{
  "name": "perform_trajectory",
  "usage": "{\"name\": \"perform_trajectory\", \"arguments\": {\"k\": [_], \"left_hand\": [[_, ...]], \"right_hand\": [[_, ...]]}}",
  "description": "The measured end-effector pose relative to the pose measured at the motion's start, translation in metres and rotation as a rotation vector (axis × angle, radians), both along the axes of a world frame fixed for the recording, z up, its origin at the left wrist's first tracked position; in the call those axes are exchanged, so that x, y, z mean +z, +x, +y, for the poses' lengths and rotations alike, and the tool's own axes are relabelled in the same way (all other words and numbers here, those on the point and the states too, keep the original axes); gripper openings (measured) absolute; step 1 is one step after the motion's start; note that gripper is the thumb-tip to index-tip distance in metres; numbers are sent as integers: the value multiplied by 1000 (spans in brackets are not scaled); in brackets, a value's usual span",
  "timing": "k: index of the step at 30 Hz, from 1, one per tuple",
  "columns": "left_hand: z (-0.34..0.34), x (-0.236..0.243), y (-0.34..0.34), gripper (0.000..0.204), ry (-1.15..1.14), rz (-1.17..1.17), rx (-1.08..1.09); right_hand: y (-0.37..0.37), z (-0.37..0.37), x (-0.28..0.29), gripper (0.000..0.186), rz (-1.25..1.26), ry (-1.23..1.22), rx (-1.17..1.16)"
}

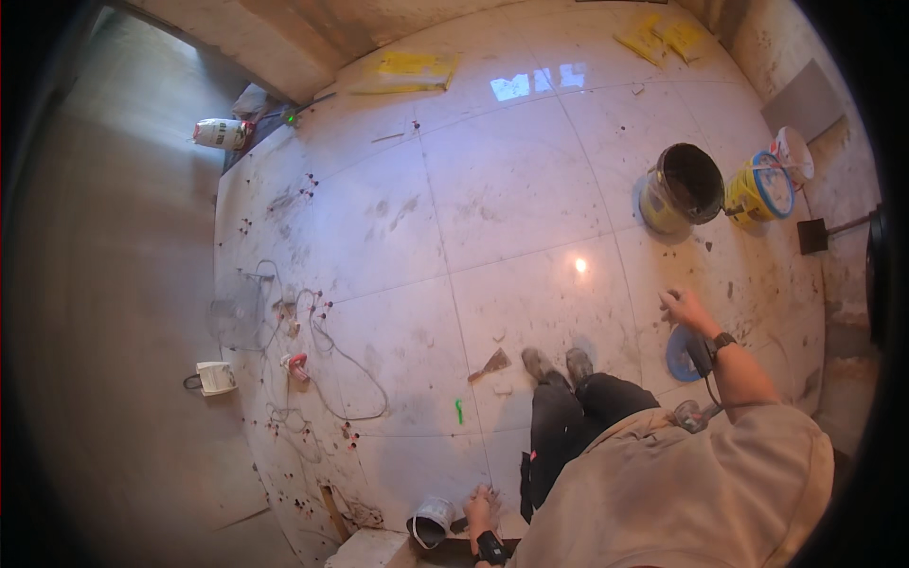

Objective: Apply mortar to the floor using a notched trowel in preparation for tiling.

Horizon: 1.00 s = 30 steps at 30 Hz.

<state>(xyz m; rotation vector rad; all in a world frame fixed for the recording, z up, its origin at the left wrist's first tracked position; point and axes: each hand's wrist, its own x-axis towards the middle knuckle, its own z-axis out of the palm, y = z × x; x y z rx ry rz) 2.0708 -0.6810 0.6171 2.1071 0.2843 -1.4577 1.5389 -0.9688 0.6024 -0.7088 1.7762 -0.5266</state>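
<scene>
My left hand [482, 508] is low in the view, with its fingers drawn together. Beside it a small grey-white bucket [434, 520] stands tilted, and a dark piece lies between the two. Whether the fingers grip anything is too small to tell. My right hand [684, 308] hangs out over the tiled floor, fingers curled with nothing visible in them. Just below its wrist is a round blue lid [683, 354], partly covered by the forearm. A scraper [490, 364] with a broad blade lies near my shoes, above a small green plastic piece [459, 411].
At the right stand a large dark-mouthed bucket [684, 186] and a yellow bucket with a blue rim [761, 187]. A corded power tool [296, 366], loose cables and several small tile-levelling knobs lie on the left. Yellow bags [409, 70] lie at the far wall.
</scene>
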Motion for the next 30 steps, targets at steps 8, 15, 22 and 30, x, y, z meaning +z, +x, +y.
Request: {"name": "perform_trajectory", "arguments": {"k": [8,15,22,30], "left_hand": [[-199,-54,36,42,70,130,-44],[-442,-63,59,44,-177,46,-243],[-631,-78,17,55,-344,175,-339],[-729,-68,-53,41,-116,105,-407]], "right_hand": [[-62,37,4,30,381,268,-236],[-52,68,6,27,252,264,-684],[-21,-34,-81,29,272,433,-21],[-100,-367,-64,31,112,132,-539]]}}
